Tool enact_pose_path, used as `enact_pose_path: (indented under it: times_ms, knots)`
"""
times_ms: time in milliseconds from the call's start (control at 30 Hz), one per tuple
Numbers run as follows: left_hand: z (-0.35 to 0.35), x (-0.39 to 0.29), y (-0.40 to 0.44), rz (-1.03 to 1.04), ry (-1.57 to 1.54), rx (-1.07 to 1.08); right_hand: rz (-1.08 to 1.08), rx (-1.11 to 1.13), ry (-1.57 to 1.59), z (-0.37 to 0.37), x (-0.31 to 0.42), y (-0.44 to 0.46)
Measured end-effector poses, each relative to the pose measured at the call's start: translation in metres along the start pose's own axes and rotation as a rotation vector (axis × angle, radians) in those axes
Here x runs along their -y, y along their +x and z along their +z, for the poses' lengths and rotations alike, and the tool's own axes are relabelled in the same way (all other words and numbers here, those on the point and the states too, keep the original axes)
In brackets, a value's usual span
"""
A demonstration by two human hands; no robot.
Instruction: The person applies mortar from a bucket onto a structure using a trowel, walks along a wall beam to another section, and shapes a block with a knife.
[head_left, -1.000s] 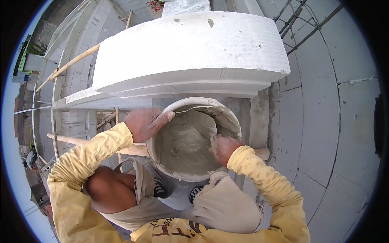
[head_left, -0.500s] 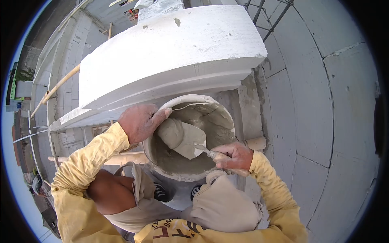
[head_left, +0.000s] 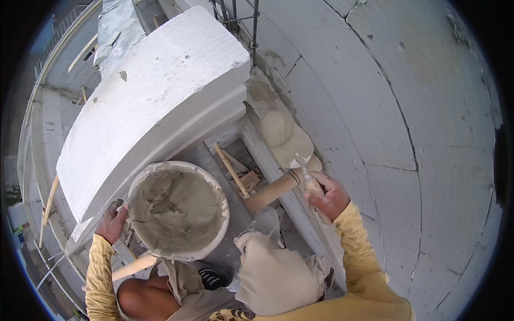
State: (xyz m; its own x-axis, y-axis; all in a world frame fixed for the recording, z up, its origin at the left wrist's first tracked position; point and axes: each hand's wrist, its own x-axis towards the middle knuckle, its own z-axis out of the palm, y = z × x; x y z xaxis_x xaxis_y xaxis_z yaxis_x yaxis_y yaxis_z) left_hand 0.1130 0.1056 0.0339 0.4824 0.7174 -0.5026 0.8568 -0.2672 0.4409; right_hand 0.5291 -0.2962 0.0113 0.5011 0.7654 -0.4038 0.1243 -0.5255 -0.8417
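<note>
My right hand is wrapped round the handle of a trowel. A lump of grey mortar sits on the blade, which is over the narrow ledge beside the block wall. At the left, my left hand has its fingers curled at the rim of a round bucket; whether they grip the rim or its wire handle is hard to tell. Wet grey mortar lies inside the bucket.
A large white block stands in front of the bucket. The grey block wall rises at the right. Steel bars stick up at the top. A bamboo pole crosses an opening below, and my knees are near the bucket.
The loaded trowel has left the bucket and moved right, over to the ledge by the wall. My left hand now shows at the bucket's left side. The view has turned to the right.
</note>
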Motion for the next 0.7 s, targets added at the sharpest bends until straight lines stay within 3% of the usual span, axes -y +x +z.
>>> enact_pose_path:
  times_ms: [33,67,100,167,200,267,300,367,400,500,567,700]
  knots:
    - [-0.008,-0.013,-0.007,0.017,0.154,-0.099,0.009,-0.003,0.002,0.009,-0.023,0.007]
    - [-0.028,-0.059,-0.016,-0.06,0.341,0.025,0.002,-0.142,-0.16,0.019,-0.047,0.018]
    - [-0.039,-0.098,-0.022,-0.056,0.345,0.025,-0.01,-0.28,-0.32,0.03,-0.07,0.033]
    - [-0.052,-0.157,-0.029,0.039,0.185,0.136,0.167,-0.344,-0.576,0.057,-0.112,0.069]
    - [-0.056,-0.171,-0.028,0.106,0.12,0.041,0.167,-0.346,-0.573,0.065,-0.121,0.086]
    - [-0.06,-0.185,-0.013,0.361,0.125,-0.224,0.481,-0.318,-0.507,0.079,-0.135,0.112]
    - [-0.06,-0.19,-0.003,0.545,0.193,-0.392,0.484,-0.322,-0.5,0.088,-0.146,0.116]
    - [-0.076,-0.187,0.028,0.724,0.349,-0.504,0.293,-0.557,-0.476,0.1,-0.16,0.115]
    - [-0.081,-0.183,0.044,0.727,0.414,-0.544,0.296,-0.561,-0.472,0.104,-0.157,0.116]
    - [-0.074,-0.186,0.088,0.654,0.343,-0.599,0.377,-0.543,-0.254,0.101,-0.162,0.124]
    - [-0.057,-0.19,0.109,0.567,0.301,-0.572,0.393,-0.419,0.284,0.108,-0.203,0.139]
    - [-0.028,-0.192,0.128,0.515,0.448,-0.622,0.464,-0.507,0.67,0.129,-0.244,0.165]
